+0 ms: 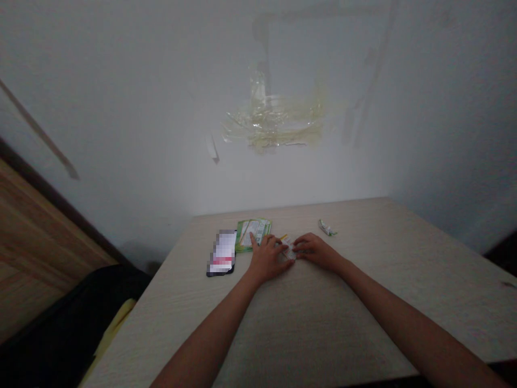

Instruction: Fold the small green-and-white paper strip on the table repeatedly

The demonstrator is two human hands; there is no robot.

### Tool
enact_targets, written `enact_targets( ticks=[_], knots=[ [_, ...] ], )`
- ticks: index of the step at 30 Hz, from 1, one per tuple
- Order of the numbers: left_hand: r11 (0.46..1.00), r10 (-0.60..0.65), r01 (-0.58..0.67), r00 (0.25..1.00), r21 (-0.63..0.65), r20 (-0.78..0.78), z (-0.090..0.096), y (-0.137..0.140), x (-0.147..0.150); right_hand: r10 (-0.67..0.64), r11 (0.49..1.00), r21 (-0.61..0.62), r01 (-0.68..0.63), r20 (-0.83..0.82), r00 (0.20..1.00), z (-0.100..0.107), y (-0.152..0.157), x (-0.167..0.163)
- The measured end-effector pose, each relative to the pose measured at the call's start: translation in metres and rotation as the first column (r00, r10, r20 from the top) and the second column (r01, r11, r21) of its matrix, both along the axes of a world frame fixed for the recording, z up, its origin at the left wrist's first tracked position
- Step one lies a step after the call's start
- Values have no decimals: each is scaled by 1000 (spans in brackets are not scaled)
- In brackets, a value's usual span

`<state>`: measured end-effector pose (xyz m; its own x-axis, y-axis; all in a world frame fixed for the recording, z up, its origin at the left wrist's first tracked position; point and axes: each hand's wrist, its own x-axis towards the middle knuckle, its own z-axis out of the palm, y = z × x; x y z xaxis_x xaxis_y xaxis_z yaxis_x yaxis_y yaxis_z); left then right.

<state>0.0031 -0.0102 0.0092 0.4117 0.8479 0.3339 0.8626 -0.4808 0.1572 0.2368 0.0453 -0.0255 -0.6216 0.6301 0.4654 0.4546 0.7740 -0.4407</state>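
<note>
A small white printed piece of paper (288, 250) with an orange-yellow edge lies on the table between my two hands. My left hand (265, 258) holds its left side with thumb and forefinger, while the outer fingers spread toward a green-and-white printed packet (246, 235). From the other side, my right hand (317, 251) has its bent fingertips at the paper's right edge. Part of the paper is covered by my fingers. The packet lies flat just beyond my left hand.
A phone (223, 253) with a lit, pixelated screen lies left of the packet. Beyond my right hand is a small crumpled green-and-white wrapper (326, 228). A wall (283, 178) with old clear tape (274, 121) borders the table's back. Dark fabric (81, 318) hangs at the left.
</note>
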Motion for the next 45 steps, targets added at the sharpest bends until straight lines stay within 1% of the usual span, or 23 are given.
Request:
enact_targets(
  ticks=[4, 10, 15, 21, 27, 31, 39, 43, 45],
  knots=[
    [1000, -23, 23, 1000, -4, 8, -2, 1, -1, 0, 1000, 0, 0, -5, 1000, -1, 1, 0],
    [1000, -2, 2, 1000, -4, 22, -4, 2, -1, -3, 1000, -9, 3, 2, 1000, 2, -2, 0],
    [1000, -8, 9, 999, -12, 39, -2, 2, -1, -17, 1000, -11, 17, 10, 1000, 2, -2, -1],
    [1000, 19, -18, 998, -15, 62, -3, 2, 0, 5, 1000, -5, -5, -9, 1000, 5, -6, -1],
    [1000, 12, -11, 997, -12, 81, -6, 6, -1, 15, 1000, 7, -15, -18, 1000, 6, -9, -2],
    [1000, 8, -8, 997, 5, 76, -6, 7, -1, 10, 1000, 22, -10, 4, 1000, 7, -9, -2],
    [1000, 11, -12, 999, 21, 39, -5, 4, 1, -27, 1000, -14, 28, 19, 999, 12, -11, -6],
    [999, 40, -40, 999, -9, 23, -6, 5, 2, -40, 999, -19, 41, 38, 998, 13, -11, -7],
    [996, 93, -93, 996, -10, 16, -8, 6, 2, -48, 998, -33, 49, 41, 998, 13, -12, -8]
  ],
)
